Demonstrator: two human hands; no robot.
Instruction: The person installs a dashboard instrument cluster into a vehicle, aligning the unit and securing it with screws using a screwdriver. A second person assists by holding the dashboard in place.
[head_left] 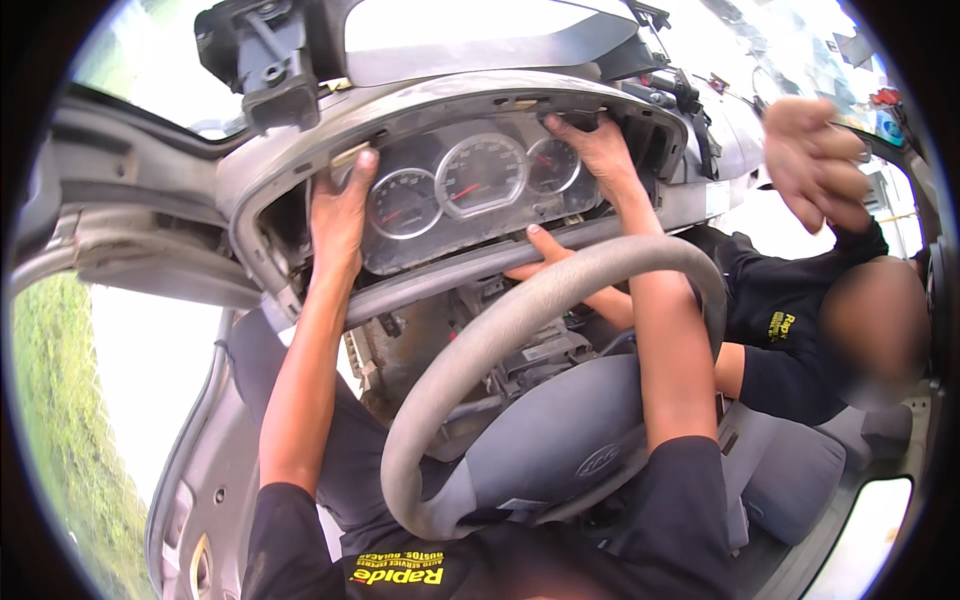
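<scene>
Behind the steering wheel (560, 280), an instrument cluster (430, 245) with three round dials sits tilted in its opening in the dashboard frame (450, 95). My left hand (337, 225) grips the cluster's left side, thumb up near its top corner and the other fingers mostly hidden. Over the top right corner, beside the right dial, my right hand (597, 158) has hold of the cluster, its fingertips partly out of sight behind the edge. A co-worker's hand (555, 262) reaches in under the cluster's lower edge. Their other hand (815, 165) is raised and blurred at the right.
The co-worker (790, 290) leans in from the passenger side. Below the cluster, the open dashboard shows exposed wiring and brackets (545, 350). A black plastic part (270, 70) rests on top of the dash. A grey seat (795, 475) stands at right, the door (200, 490) at left.
</scene>
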